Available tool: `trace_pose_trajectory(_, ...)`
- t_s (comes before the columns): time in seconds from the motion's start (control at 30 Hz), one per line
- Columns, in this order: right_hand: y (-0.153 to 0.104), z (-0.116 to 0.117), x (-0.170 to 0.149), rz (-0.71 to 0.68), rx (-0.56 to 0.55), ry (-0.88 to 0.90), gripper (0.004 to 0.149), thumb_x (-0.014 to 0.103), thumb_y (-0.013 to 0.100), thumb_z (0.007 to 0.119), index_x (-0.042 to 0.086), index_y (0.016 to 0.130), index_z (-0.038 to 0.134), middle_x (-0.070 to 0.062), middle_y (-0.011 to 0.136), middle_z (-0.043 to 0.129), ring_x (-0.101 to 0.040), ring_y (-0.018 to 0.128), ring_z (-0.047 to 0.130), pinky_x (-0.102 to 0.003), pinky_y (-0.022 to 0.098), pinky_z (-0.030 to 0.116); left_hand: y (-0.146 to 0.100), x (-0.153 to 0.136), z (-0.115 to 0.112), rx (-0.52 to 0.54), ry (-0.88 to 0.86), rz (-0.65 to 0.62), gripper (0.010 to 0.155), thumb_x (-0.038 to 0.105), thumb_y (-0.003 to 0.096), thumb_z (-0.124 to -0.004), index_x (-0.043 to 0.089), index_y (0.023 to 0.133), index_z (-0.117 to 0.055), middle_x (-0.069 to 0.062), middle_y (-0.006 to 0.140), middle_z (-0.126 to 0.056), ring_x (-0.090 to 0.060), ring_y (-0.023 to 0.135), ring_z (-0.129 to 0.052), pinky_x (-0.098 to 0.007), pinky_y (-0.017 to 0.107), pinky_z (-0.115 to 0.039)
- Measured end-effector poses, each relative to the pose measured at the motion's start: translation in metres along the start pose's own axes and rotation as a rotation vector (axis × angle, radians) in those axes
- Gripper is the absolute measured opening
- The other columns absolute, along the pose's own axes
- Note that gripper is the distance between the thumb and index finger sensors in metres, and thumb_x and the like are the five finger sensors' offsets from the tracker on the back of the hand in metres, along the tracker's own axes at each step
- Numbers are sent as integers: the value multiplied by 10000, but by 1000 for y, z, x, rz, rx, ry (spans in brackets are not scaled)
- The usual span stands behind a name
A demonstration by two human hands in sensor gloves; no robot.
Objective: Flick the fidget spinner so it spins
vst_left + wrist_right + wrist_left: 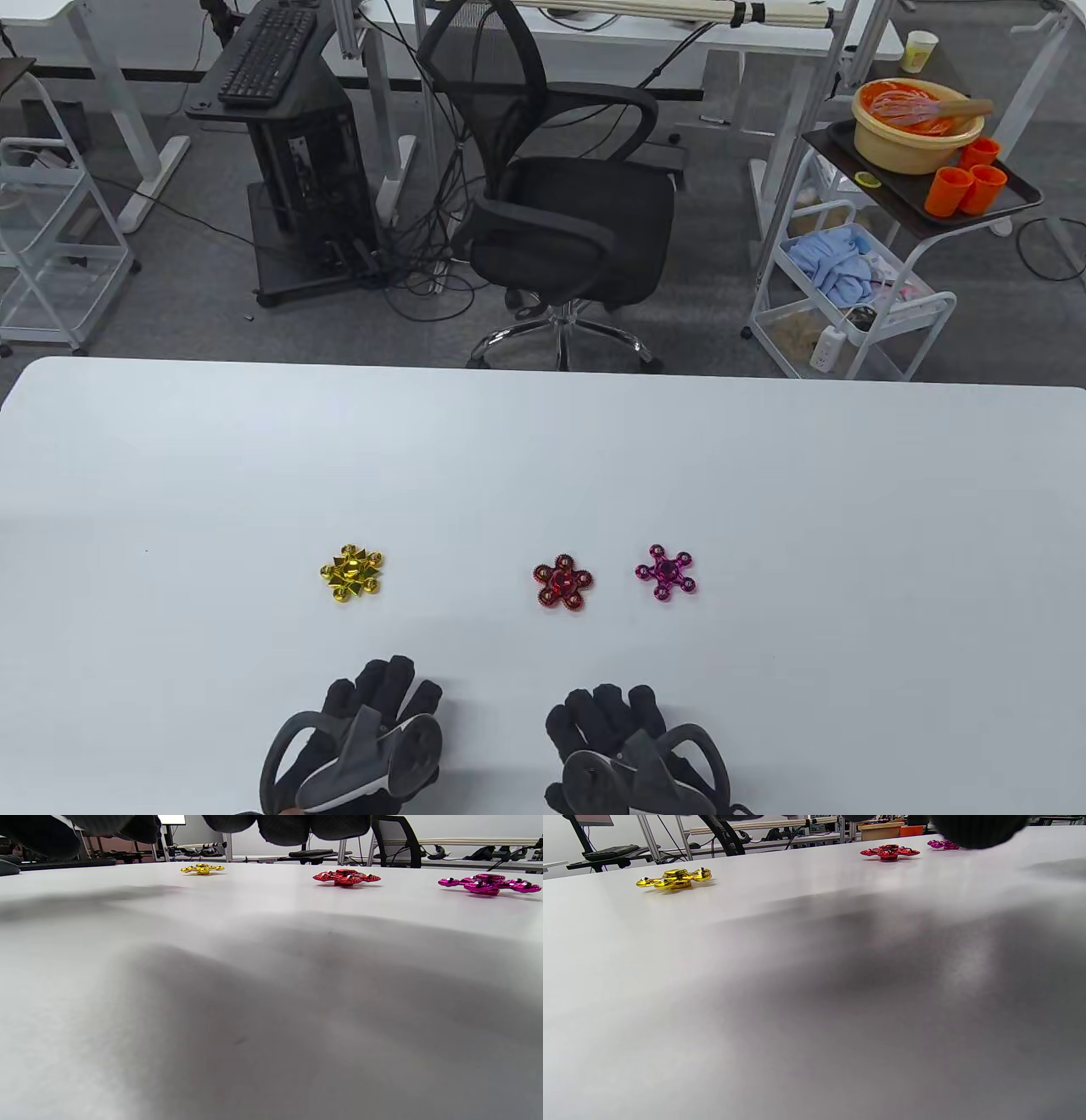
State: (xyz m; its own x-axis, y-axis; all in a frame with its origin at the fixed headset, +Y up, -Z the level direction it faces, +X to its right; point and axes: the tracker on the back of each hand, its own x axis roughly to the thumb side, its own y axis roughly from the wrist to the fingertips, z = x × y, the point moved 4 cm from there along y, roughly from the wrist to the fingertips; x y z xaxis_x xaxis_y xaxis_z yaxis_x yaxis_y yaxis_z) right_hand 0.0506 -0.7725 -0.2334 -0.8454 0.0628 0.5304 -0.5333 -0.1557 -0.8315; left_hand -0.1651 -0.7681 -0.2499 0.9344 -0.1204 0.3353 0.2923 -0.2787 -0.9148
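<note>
Both hands [361, 734] hover, empty.

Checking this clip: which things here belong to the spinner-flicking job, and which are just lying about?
Job:
gold spinner
red spinner
magenta spinner
left hand and right hand, both short of the spinners, touching none
table

Lying about:
office chair
cart with mixing bowl and orange cups
keyboard
</note>
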Motion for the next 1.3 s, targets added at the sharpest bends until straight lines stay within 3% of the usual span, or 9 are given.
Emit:
trace_pose_trajectory(0.97, -3, -4, -1, 16, -29, -1, 714, 568, 465, 582, 185, 1021, 348, -178, 1111, 342, -512, 996, 357, -707, 710, 256, -1, -1, 0, 10, 0, 10, 747, 595, 387, -614, 279, 998, -321, -153, 1133, -226, -401, 1067, -379, -638, 741, -429)
trace_pose_trajectory(1.3, -4, -6, -2, 17, -35, -1, 714, 567, 465, 582, 186, 1021, 347, -177, 1111, 341, -511, 997, 356, -707, 710, 255, -3, -15, 14, 57, -40, 49, 747, 590, 388, -621, 281, 999, -323, -150, 1136, -225, -400, 1071, -376, -640, 744, -424)
